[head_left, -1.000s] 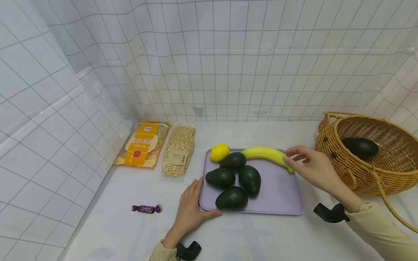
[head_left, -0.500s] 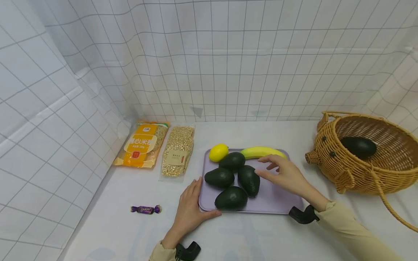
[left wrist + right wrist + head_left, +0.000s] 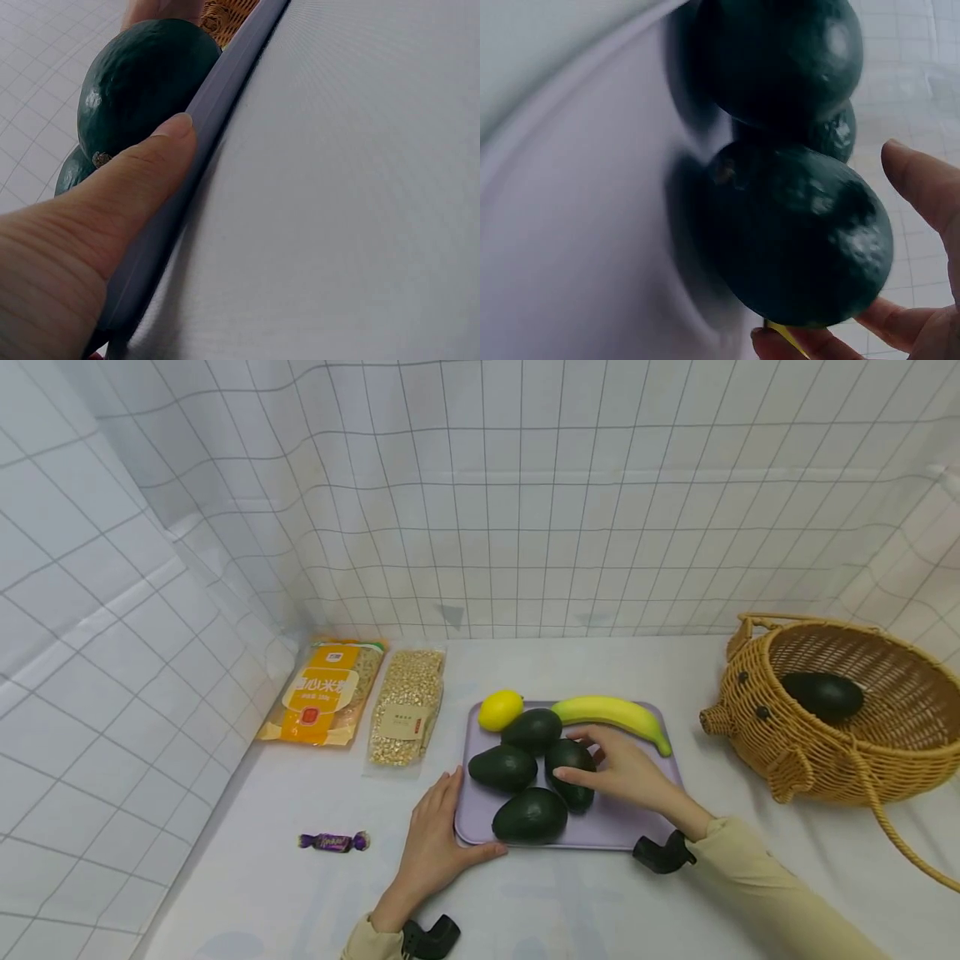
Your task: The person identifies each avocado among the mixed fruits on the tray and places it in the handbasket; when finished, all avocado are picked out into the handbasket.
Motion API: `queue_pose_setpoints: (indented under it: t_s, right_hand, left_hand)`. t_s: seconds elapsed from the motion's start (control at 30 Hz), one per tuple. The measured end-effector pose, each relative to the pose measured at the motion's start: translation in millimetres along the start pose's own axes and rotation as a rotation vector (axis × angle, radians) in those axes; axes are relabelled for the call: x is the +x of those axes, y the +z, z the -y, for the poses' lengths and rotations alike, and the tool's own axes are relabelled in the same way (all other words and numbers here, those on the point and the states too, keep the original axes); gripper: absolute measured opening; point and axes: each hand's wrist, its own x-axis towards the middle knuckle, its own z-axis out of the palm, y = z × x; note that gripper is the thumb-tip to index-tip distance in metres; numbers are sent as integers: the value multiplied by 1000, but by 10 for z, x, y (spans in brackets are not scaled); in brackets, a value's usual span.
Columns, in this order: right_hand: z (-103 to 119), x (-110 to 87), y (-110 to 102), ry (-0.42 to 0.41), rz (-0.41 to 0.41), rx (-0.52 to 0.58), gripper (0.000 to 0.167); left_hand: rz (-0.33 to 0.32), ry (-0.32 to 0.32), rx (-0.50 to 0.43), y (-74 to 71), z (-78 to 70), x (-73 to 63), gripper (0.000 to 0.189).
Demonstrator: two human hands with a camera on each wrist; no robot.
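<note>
A lilac tray (image 3: 630, 822) bears several dark green avocados, a yellow lemon (image 3: 501, 710) and a banana (image 3: 611, 714). My left hand (image 3: 435, 852) lies at the tray's near left corner, fingers extended along its left side. Its thumb (image 3: 142, 172) rests on the front rim, close to the nearest avocado (image 3: 530, 816). Over the rightmost avocado (image 3: 573, 760) my right hand (image 3: 618, 768) is spread. In the right wrist view its thumb stands apart from that avocado (image 3: 799, 232), while the other fingers are at the far side, partly hidden.
A pig-shaped wicker basket (image 3: 795, 752) with another avocado (image 3: 822, 696) inside stands at the right. An orange-labelled bag (image 3: 322, 693) and a clear grain bag (image 3: 407, 706) lie at the back left. A purple-wrapped candy (image 3: 333, 842) lies at the front left.
My right hand has moved left, from beside the banana's right end to the rightmost avocado. The left hand has stayed at the tray's corner.
</note>
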Motion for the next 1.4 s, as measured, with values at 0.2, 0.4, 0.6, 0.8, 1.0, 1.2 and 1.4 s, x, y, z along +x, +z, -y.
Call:
queue_pose_setpoints:
  t_s: [0.2, 0.4, 0.6, 0.8, 1.0, 1.2, 1.4]
  right_hand:
    - [-9, -2, 79, 38, -5, 1, 67]
    - [-30, -6, 108, 86, 23, 25, 65]
    - [-49, -29, 85, 125, 21, 44, 62]
    - [-67, -100, 23, 136, 20, 35, 61]
    - [-104, -166, -55, 104, 17, 45, 59]
    - [-144, -224, -132, 106, 2, 110, 57]
    - [-163, -300, -249, 73, -18, 121, 54]
  left_hand:
    - [-8, 7, -5, 3, -13, -5, 118]
    - [-5, 2, 0, 0, -8, -5, 116]
    - [-6, 1, 0, 4, -7, -2, 116]
    - [-3, 3, 7, 4, -6, -2, 116]
    - [-11, 6, 11, 2, 3, -2, 117]
    - [-16, 12, 12, -2, 5, -1, 116]
    - [-13, 12, 9, -2, 5, 0, 117]
